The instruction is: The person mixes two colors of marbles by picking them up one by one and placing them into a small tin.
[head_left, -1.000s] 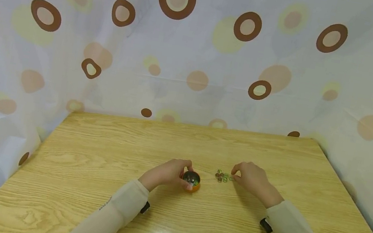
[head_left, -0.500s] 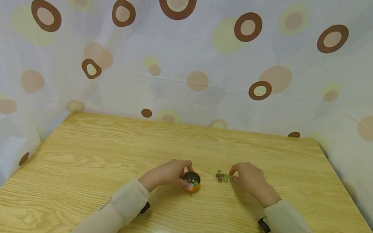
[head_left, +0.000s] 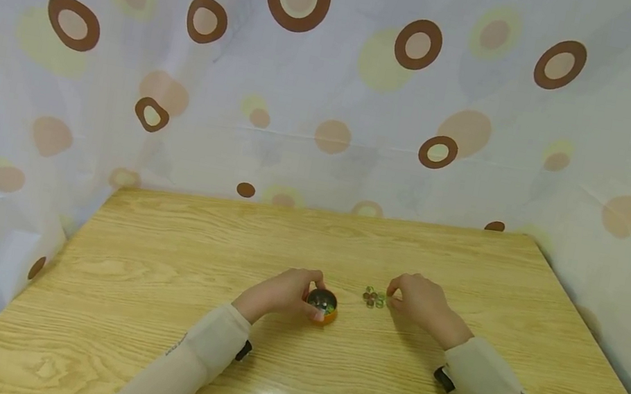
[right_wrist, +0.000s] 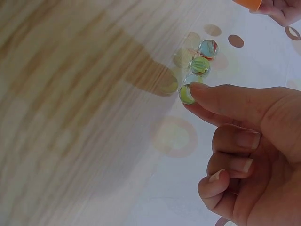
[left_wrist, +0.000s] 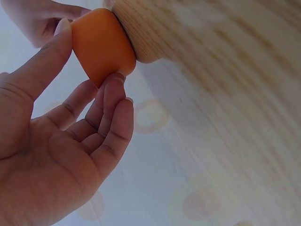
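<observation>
My left hand point(head_left: 287, 292) grips a small orange bowl point(left_wrist: 101, 44) with a dark inside, thumb on one side and fingertips on the other; the bowl stands on the table. In the head view, some greenish bits show inside it. To its right, several glass marbles point(head_left: 371, 298) lie in a tight cluster. My right hand point(head_left: 419, 305) is at the cluster's right side. The right wrist view shows its thumb and index finger pinching a clear marble with a yellow-green swirl point(right_wrist: 186, 94), the other fingers curled in. Beside it are a green-striped marble point(right_wrist: 201, 66) and a blue-and-red one point(right_wrist: 209, 48).
The light wooden table point(head_left: 207, 234) reaches back to a white curtain point(head_left: 310, 83) printed with brown, pink and yellow circles, which also hangs at both sides. A light glare sits on the tabletop near the front.
My right hand has shifted slightly left, carrying the pinched marble up close to the cluster. The left hand keeps its grip on the bowl, which stays in place.
</observation>
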`<state>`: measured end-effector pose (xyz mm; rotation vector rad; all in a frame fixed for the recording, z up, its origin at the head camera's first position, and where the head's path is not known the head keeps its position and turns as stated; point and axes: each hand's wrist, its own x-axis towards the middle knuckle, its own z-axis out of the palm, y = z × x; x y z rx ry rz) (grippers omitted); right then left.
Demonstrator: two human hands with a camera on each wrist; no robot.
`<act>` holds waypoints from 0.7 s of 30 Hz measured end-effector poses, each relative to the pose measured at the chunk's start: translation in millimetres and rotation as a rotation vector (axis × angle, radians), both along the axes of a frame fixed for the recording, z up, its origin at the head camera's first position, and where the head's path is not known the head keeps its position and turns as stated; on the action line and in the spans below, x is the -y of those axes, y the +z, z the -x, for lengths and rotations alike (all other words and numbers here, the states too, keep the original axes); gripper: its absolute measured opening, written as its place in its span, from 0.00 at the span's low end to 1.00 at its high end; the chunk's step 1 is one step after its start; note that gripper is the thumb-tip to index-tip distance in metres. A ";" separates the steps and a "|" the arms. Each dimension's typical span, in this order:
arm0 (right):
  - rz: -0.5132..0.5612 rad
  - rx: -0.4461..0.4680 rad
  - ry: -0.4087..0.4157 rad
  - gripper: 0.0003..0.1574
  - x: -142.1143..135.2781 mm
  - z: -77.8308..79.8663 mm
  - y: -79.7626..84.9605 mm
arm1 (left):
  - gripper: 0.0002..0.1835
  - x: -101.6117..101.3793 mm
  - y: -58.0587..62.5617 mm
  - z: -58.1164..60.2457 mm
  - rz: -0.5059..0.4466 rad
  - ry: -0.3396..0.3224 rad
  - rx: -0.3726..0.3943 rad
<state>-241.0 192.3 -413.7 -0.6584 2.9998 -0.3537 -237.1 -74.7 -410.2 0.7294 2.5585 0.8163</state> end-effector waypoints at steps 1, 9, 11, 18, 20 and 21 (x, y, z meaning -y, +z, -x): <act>0.007 -0.004 0.000 0.07 -0.4 0.4 -0.3 | 0.23 0.0 0.3 0.0 0.002 0.000 -0.001; 0.033 -0.036 0.002 0.09 -0.2 0.2 3.1 | 0.23 0.3 0.0 1.5 0.005 -0.013 -0.016; 0.043 -0.040 0.007 0.10 1.6 -0.6 5.2 | 0.23 0.2 -0.1 1.4 0.008 -0.012 -0.015; 0.066 -0.066 0.015 0.11 12.1 -3.1 12.9 | 0.24 -0.2 -0.1 0.5 0.004 -0.010 -0.014; 0.072 -0.072 0.023 0.11 15.5 -4.2 14.4 | 0.23 -0.3 -0.3 0.4 0.005 -0.010 -0.013; 0.076 -0.073 0.025 0.12 17.3 -4.9 15.0 | 0.23 -0.3 -0.4 0.4 0.006 -0.009 -0.015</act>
